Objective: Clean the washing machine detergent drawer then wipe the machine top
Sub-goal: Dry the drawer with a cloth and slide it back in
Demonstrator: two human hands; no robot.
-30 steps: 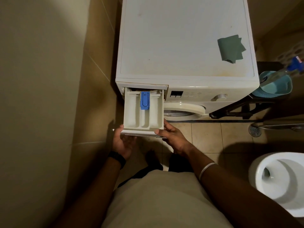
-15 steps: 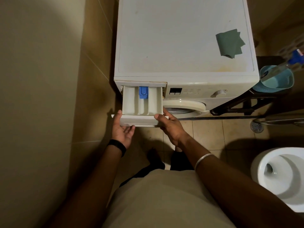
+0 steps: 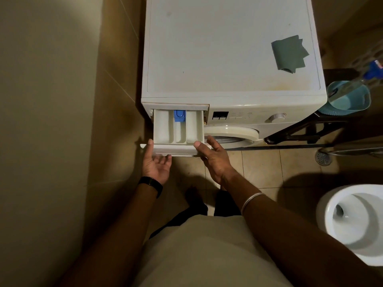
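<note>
Both hands hold the front panel of the detergent drawer [image 3: 178,129], which projects partway out of its slot at the upper left of the washing machine [image 3: 228,59] front. The left hand [image 3: 156,164] lies palm-up beneath the panel's left end, its thumb pressed against the left edge and its fingers loosely curled under the lower lip. The right hand [image 3: 213,158] takes the panel's right corner, with the thumb resting on the top rim and the fingers extended along the far side, partly hidden; how firmly they close cannot be told. A dark band encircles the left wrist and a metal bangle [image 3: 251,200] the right forearm.

Just beyond the thumbs lie the drawer's three compartments; a blue insert [image 3: 179,116] sits at the far end of the middle one. Right of the grip are the round door [image 3: 232,134], display and dial [image 3: 276,117]. Farther off, on the machine top, a folded green cloth [image 3: 289,54] lies near the right edge. Beyond that edge stands a teal basin [image 3: 350,100]. A toilet [image 3: 356,222] occupies the near right.
</note>
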